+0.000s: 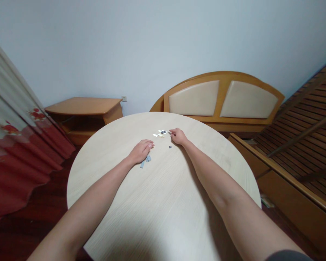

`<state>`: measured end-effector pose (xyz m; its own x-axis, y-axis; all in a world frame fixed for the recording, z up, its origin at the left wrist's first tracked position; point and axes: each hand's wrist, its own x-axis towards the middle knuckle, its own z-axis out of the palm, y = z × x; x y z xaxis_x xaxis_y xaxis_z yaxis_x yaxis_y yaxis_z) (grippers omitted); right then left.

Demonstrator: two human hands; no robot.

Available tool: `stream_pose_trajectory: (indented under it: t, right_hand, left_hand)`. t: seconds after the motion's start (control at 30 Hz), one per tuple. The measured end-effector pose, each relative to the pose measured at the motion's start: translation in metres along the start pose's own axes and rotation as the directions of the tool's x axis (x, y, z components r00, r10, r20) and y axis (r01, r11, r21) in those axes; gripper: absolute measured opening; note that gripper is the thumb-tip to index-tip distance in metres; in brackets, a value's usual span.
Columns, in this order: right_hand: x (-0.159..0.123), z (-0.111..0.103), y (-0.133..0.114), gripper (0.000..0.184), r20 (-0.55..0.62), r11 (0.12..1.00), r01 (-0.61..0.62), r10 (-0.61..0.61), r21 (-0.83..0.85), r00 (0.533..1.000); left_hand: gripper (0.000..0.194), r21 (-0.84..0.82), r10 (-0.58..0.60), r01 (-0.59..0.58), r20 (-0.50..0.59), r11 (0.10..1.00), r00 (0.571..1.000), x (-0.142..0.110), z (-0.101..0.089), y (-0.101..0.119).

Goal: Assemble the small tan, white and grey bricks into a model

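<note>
You are working at a round table [157, 188] with a pale, wood-grained top, a soft shine on the part nearest you and shadows under your right arm. Behind it is a plain pale-blue wall [125, 43] with a socket [124, 98], beside a low wooden cabinet [84, 106]. To the left hangs a curtain [19, 166], whitish above and red below, over a dark reddish floor [40, 206]. Beyond the table, towards the right, stands an arched headboard [217, 98] with two cream panels, and at the far right you have dark wooden slats [309, 130].

Both your arms reach forward over the table. Your left hand [143, 150] lies low and palm down, its fingers extended and close together, with grey-blue pieces [148, 158] just beside it on your side; what may lie under the palm, you cannot tell. Your right hand [178, 136] points inward to the left, fingers bent and the gap between them narrow; whether they pinch anything is too small to tell. Just left of its fingertips lies a loose cluster of pale pieces [155, 135] with dark bits among them, and a small dark piece [170, 146] lies apart, nearer to you
</note>
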<state>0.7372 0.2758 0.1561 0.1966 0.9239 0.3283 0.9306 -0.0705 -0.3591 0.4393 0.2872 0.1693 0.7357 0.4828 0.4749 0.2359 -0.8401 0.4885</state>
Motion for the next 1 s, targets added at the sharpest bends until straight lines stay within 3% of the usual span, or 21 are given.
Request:
stream_pose_trajectory:
  t: [0.2, 0.43, 1.0]
  right_hand:
    - [0.004, 0.001, -0.015, 0.047, 0.153, 0.985, 0.102, -0.08, -0.141, 0.985]
    - [-0.006, -0.008, -0.013, 0.044, 0.131, 0.987, 0.098, -0.081, -0.125, 0.988]
    - [-0.012, -0.016, -0.04, 0.036, 0.164, 0.948, 0.183, -0.143, -0.26, 0.976]
  left_hand:
    - [0.043, 0.008, -0.036, 0.036, -0.074, 0.999, 0.997, 0.0, -0.001, -0.004]
    - [0.044, 0.004, -0.054, 0.054, -0.084, 0.999, 0.995, 0.0, 0.0, -0.005]
    - [0.043, 0.011, -0.044, 0.045, -0.083, 0.999, 0.996, 0.001, 0.002, -0.008]
